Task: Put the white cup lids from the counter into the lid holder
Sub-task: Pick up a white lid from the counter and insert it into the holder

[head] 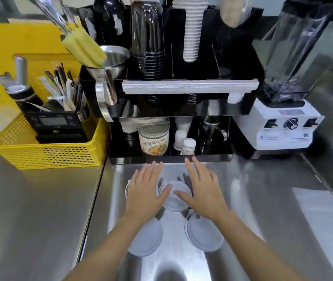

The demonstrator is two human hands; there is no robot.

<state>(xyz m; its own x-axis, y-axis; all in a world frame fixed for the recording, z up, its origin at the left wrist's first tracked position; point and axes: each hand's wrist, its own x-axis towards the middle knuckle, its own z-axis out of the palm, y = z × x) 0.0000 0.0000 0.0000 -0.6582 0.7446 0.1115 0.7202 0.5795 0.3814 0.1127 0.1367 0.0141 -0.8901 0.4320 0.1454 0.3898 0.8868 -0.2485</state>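
Lying flat on the steel counter (262, 199), white cup lids (174, 196) are being covered by left hand (145, 191) and right hand (202, 189), both spread open, nothing gripped, just before the black organizer (181, 157).

Café drinks counter, stainless steel worktop (40, 199), blender (287, 122), stacked cups (192, 33), milk jug (108, 78)

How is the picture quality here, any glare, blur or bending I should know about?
Head view: strong wide-angle bending, so the blender and yellow basket lean outward; overhead light glares in streaks off the steel counter; soft blur throughout, worst at the left hand, right hand and the white lids beneath them; both hands cast dark shadows by the wrists.
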